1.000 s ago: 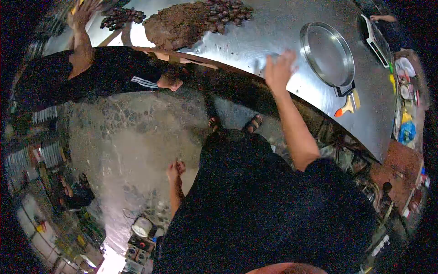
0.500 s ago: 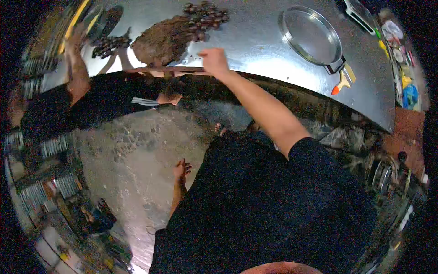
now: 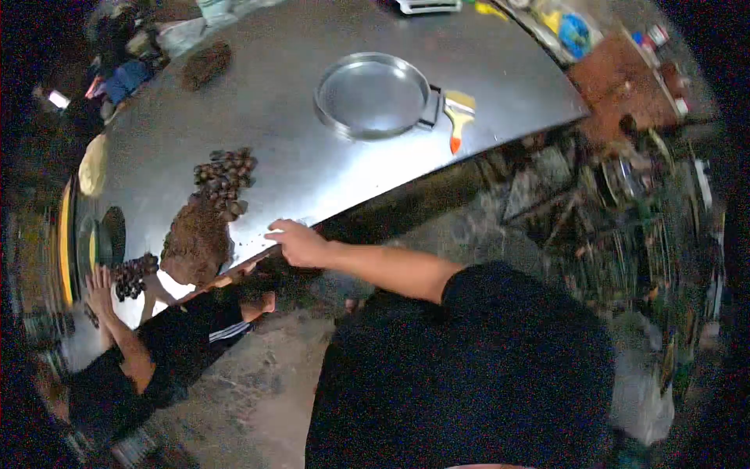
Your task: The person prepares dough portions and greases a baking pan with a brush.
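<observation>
head view, right hand: the right hand (image 3: pixel 301 244) is at the near edge of the metal table (image 3: pixel 285 102), beside the brown mound (image 3: pixel 195 246). a moment ago it was closer to the pan (image 3: pixel 371 94).
fingers: partly extended and loosely bent, with nothing seen in their grasp; from here i can't tell if the tips touch the metal.
left hand: out of sight now, though it was in view a moment ago; i can't tell how its fingers are.
brown mound: on the table near its edge, apart from the fingers. the large bunch (image 3: pixel 226 176) of dark round pieces touches its far end, and the small bunch (image 3: pixel 134 275) is just beside it.
change: the right arm has swung across, away from the pan. i'd judge its attention has moved to the mound's end of the table, but no hold on the mound shows.
co-worker: a hand (image 3: pixel 99 289) with fingers spread is near the small bunch; whether it touches anything is too blurred to tell.
pan and brush: the round pan lies flat, well apart from the right hand. the brush (image 3: pixel 458 113) lies just beside its handle (image 3: pixel 432 107), bristles pointing away from the near edge.
far side: a darker oblong lump (image 3: pixel 207 64) lies on the table, apart from the mound.
</observation>
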A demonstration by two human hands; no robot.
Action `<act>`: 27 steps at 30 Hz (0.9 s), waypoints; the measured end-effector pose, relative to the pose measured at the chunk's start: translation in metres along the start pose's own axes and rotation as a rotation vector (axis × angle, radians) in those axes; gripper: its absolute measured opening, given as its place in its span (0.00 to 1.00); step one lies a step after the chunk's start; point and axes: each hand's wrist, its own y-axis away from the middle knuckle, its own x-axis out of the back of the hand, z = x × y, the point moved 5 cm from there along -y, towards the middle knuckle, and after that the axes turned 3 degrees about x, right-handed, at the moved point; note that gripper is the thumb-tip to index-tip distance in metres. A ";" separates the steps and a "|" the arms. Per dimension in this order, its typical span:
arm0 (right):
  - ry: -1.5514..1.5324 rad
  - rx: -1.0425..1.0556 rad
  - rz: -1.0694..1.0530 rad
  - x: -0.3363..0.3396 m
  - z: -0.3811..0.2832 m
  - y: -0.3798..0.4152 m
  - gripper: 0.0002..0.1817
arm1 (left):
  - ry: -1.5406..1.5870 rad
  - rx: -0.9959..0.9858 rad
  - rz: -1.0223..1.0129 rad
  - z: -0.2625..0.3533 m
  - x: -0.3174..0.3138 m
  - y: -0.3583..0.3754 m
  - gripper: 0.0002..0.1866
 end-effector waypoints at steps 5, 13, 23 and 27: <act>0.023 -0.470 -0.094 0.118 0.043 0.028 0.16 | 0.014 -0.014 0.090 0.033 0.013 0.008 0.14; 0.660 -0.577 -0.003 0.326 0.156 0.092 0.25 | 0.024 -0.511 0.203 0.219 -0.061 0.058 0.13; 0.838 -0.270 -0.433 0.397 0.257 0.074 0.15 | -0.219 -1.029 -0.066 0.483 -0.353 0.217 0.13; 0.755 -0.172 -0.336 0.411 0.295 0.071 0.16 | -0.492 -1.135 -0.096 0.548 -0.457 0.229 0.16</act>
